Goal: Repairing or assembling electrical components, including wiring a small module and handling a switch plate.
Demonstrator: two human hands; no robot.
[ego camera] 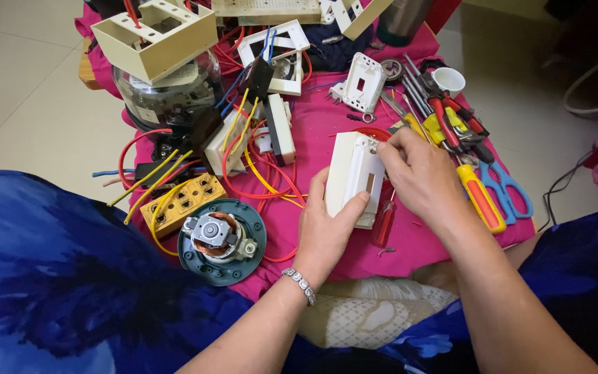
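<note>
Home repair spot, tiled floor (29, 90), pink cloth (327, 131) strewn with wires (257, 173), screwdrivers (479, 197), switch plates (363, 82)

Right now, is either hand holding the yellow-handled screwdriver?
No: the yellow-handled screwdriver lies on the pink cloth, while the left hand and right hand both grip the white switch box.

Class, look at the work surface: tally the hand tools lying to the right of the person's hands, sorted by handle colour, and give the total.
Orange and yellow handle: 1, the screwdriver
Blue handle: 1, the scissors
Red handle: 2, the pliers and the small red screwdriver partly under the right hand
Total: 4
More tools in the pile overlap too closely to count.
</note>
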